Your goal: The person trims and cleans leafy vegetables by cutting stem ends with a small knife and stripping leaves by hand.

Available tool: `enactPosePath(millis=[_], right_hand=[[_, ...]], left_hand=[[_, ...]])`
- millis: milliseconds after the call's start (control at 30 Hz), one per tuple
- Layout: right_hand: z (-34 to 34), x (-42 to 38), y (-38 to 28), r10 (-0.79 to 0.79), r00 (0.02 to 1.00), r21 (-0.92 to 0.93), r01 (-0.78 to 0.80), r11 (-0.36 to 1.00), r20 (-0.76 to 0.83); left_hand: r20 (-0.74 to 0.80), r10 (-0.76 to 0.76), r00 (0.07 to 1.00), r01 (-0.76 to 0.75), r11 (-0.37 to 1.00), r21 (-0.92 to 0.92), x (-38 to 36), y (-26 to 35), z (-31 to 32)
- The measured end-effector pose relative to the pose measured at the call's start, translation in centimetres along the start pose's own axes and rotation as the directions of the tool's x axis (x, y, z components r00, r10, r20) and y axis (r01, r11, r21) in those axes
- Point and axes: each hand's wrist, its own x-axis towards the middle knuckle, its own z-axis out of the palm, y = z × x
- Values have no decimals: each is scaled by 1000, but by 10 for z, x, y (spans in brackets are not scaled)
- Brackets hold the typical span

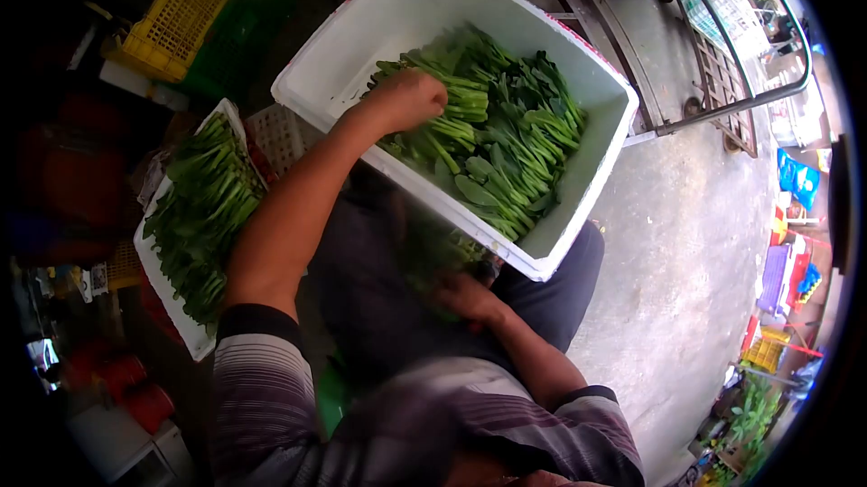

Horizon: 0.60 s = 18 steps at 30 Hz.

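Observation:
My left hand (411, 99) reaches over the near-left wall of a white foam box (578, 234). Its fingers are curled against the stems of leafy greens (515, 162), closed on some of them. The greens lie in rows inside the box, stems and dark leaves packed side by side. Down at my lap, below the box, my right hand (465, 297) is in shadow with its fingers curled. Blurred greens (438, 252) are just beyond it; what it grips is hard to make out.
More greens (203, 207) fill a white foam tray (176, 320) on my left. A yellow crate (176, 22) stands behind it at upper left. A metal cart (704, 117) is past the box at upper right, above the concrete floor (668, 270). Colourful goods line the far right.

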Motion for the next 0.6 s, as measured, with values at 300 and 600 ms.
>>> enactPosePath(millis=[300, 600], right_hand=[[1, 15, 7, 10, 999, 69, -8, 998, -38], [-3, 14, 4, -10, 999, 83, 6, 997, 40]], left_hand=[[198, 106, 975, -173, 915, 363, 29, -2, 73], [-113, -119, 987, 88, 965, -246, 7, 14, -9]])
